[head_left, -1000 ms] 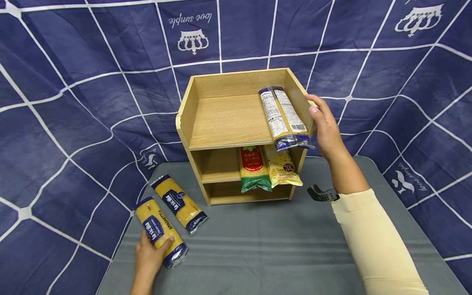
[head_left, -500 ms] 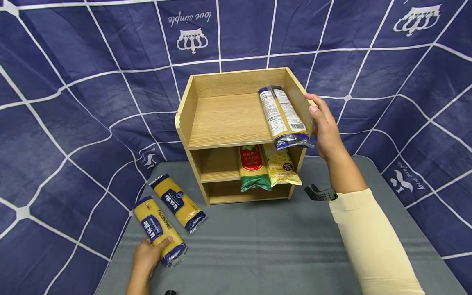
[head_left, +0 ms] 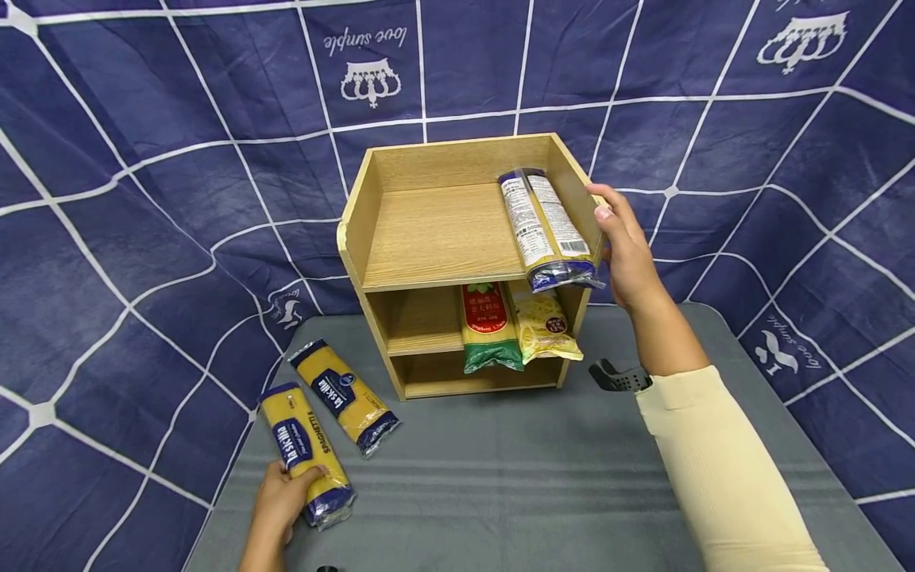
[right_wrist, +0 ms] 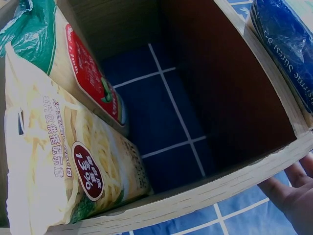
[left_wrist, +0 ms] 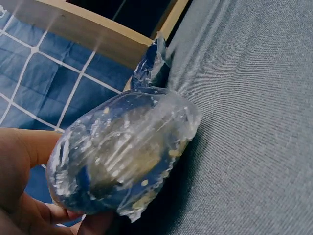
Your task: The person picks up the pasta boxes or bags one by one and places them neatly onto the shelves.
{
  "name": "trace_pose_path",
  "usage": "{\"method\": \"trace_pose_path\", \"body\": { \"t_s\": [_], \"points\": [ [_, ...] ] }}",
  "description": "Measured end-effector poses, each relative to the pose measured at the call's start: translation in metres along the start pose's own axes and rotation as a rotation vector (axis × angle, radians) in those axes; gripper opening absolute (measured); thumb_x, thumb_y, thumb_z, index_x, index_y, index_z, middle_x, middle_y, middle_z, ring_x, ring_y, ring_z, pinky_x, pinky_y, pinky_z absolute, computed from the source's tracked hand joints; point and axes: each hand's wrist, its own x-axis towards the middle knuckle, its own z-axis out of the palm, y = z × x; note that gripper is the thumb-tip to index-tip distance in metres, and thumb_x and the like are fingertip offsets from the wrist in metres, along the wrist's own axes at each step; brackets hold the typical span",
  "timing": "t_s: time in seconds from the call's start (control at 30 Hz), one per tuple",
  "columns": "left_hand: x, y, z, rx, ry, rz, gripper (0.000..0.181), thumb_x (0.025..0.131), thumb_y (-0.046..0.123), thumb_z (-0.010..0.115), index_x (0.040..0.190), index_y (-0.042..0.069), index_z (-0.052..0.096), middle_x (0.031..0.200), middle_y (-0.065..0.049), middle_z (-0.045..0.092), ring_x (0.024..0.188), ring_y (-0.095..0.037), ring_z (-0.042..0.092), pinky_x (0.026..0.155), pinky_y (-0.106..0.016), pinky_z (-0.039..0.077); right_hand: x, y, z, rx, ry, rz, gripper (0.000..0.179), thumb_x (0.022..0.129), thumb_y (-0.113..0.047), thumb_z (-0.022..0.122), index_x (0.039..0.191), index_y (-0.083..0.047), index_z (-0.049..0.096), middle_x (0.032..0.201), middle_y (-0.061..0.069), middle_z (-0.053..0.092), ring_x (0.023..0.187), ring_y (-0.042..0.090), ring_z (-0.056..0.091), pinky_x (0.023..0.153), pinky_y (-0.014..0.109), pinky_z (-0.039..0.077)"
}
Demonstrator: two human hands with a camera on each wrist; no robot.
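My left hand (head_left: 279,499) grips a blue-and-yellow spaghetti packet (head_left: 303,445) near its close end, at the left of the table. In the left wrist view, the clear crinkled end of that spaghetti packet (left_wrist: 127,152) faces the camera, thumb on one side and fingers below. A second spaghetti packet (head_left: 345,396) lies beside it on the cloth. My right hand (head_left: 629,254) holds the right side panel of the wooden shelf (head_left: 443,230) at its upper edge. In the right wrist view only part of the right hand (right_wrist: 293,196) shows, outside the panel.
On the top board, against the right side, lies a spaghetti packet (head_left: 543,226) label-down. The middle level bears a red-and-green spaghetti packet (head_left: 492,326) and a yellow noodle bag (head_left: 545,324), both overhanging the front. Blue gridded cloth (head_left: 214,159) hangs behind; grey cloth (head_left: 500,477) covers the table.
The gripped spaghetti packet has turned slightly, its near end shifting a little left and towards me with my left hand. My right hand stays on the shelf's side.
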Motion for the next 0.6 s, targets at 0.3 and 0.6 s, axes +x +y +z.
{"method": "trace_pose_path", "body": {
  "t_s": [0.3, 0.6],
  "points": [
    [0.003, -0.008, -0.012, -0.315, -0.179, -0.092, 0.038, 0.095, 0.016, 0.061, 0.122, 0.004, 0.035, 0.082, 0.009, 0.066, 0.073, -0.005, 0.066, 0.067, -0.025, 0.055, -0.001, 0.001, -0.001, -0.002, 0.004, 0.008, 0.039, 0.104, -0.031, 0.044, 0.142, -0.027, 0.052, 0.128, 0.004, 0.049, 0.108, 0.019, 0.05, 0.082, 0.03, 0.046],
    [0.002, -0.018, -0.01, -0.507, -0.239, -0.078, 0.034, 0.097, 0.012, 0.059, 0.124, 0.012, 0.037, 0.09, 0.014, 0.069, 0.086, -0.006, 0.069, 0.078, -0.027, 0.058, -0.001, 0.0, 0.0, -0.003, 0.007, 0.007, 0.04, 0.103, -0.032, 0.045, 0.142, -0.028, 0.052, 0.128, 0.004, 0.05, 0.108, 0.019, 0.051, 0.083, 0.031, 0.045]
  ]
}}
